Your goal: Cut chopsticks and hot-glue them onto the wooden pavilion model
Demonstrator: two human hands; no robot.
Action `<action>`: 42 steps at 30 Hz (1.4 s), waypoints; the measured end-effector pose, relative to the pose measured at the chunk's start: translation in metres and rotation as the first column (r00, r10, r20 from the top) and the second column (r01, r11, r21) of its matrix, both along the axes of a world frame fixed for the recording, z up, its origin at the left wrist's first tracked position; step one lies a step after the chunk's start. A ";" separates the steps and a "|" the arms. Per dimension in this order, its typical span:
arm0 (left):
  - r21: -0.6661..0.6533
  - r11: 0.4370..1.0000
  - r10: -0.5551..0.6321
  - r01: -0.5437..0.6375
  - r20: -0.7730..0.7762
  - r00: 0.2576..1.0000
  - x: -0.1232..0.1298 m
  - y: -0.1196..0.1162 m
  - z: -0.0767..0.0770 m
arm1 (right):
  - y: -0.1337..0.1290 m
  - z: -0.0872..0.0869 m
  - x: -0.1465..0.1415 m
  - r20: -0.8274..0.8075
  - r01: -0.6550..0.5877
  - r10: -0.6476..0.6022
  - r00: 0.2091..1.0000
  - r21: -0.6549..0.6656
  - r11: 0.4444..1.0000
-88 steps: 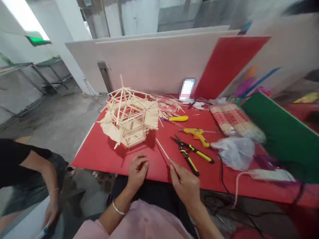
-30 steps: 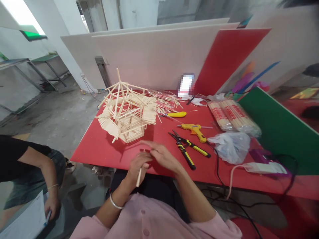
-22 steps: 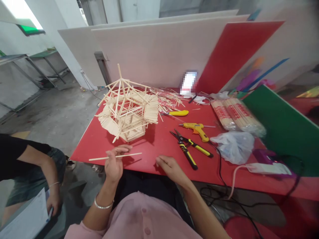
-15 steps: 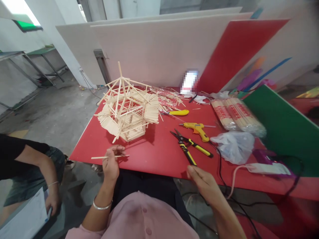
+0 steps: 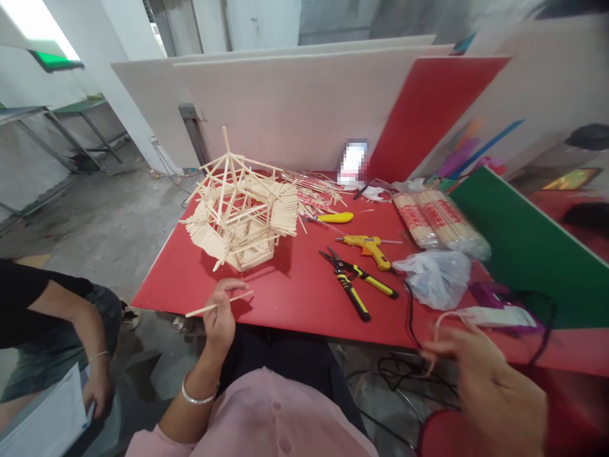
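Between the fingers of my left hand (image 5: 221, 317) is a thin wooden stick (image 5: 202, 310), held over the front edge of the red table (image 5: 285, 304). Behind that hand stands an open framework of wooden sticks (image 5: 238, 216) with a pointed top and fanned side panels. My right hand (image 5: 495, 381) is blurred at the lower right, near a pale cable; its fingers are smeared, so what they hold, if anything, is unclear. Pliers with black and yellow handles (image 5: 354, 298) lie spread on the table, in front of a yellow glue gun (image 5: 368, 246).
Wrapped stick bundles (image 5: 440, 219), a plastic bag (image 5: 435, 276) and a green board (image 5: 528, 254) are at the right. A yellow-handled knife (image 5: 335, 218), loose sticks and a lit phone (image 5: 353, 162) lie farther back. A seated person (image 5: 61, 317) holds papers at left.
My right hand has moved right and away from the pliers' handle. My left hand has shifted slightly right, and its stick is more tilted. The view has turned a little.
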State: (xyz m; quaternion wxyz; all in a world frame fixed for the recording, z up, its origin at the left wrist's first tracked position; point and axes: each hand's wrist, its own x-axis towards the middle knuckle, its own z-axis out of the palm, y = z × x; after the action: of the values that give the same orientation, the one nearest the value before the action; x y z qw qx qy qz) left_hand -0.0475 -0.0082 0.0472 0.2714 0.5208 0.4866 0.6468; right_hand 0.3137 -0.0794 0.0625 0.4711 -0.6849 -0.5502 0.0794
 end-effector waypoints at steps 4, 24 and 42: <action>0.029 0.996 -0.075 0.084 -0.243 0.967 0.004 -0.002 0.005 | 0.037 0.000 -0.051 0.155 -0.319 0.317 0.936 -0.013 0.948; -0.266 0.903 -0.259 0.337 0.289 0.922 0.025 0.013 -0.034 | 0.166 -0.004 -0.161 -0.397 -0.269 0.264 0.879 0.045 0.962; -0.210 0.892 -0.318 0.401 0.340 0.885 0.023 0.015 -0.049 | 0.191 0.006 -0.149 -0.348 -0.243 0.284 0.893 0.159 0.957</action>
State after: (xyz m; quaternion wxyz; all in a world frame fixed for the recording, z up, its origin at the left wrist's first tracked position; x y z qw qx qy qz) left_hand -0.0246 0.0072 -0.0014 0.5267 0.4569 0.4191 0.5816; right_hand 0.1650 0.1120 0.0683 0.5877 -0.5496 -0.5438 0.2383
